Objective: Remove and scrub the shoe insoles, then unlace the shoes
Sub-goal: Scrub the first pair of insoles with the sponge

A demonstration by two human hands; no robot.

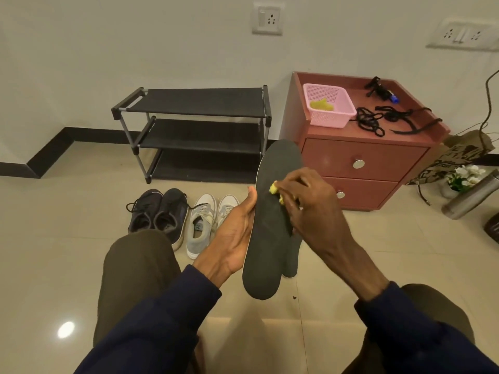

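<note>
SCRUB IN PROGRESS: Seated over a tiled floor, you held a dark insole [270,238] up in front of you. Your L hand [237,230] gripped its left edge about midway, thumb on the face and fingers wrapped behind. Your R hand [310,206] pinched a small yellow scrub pad [274,188] (sponge or cloth, couldn't tell) and pressed it on the upper half of the face.

The insole's long axis ran near-vertical, toe end up and tipped slightly right, heel end down btwn your knees. A second insole [293,260] peeked out behind the first at lower right, apparently held w/ it.

Judged: this was the scrubbing step. The next strokes would likely run down the long axis toward the heel, w/ the R hand working and the L hand bracing vs. the push. There was open room below and to both sides of the insole, w/ nothing close enough to snag. The toe end overlapped the red cabinet [364,160] in line of sight only and prob. sat well apart from it.

Dark shoes [159,211] and grey-white shoes [208,220] stood side by side on the floor ahead-left, nearer your L hand. Both pairs seemed laced, so unlacing looked not yet done. Loose black laces [378,120] lay on the cabinet top beside a pink basket [328,106].
</note>
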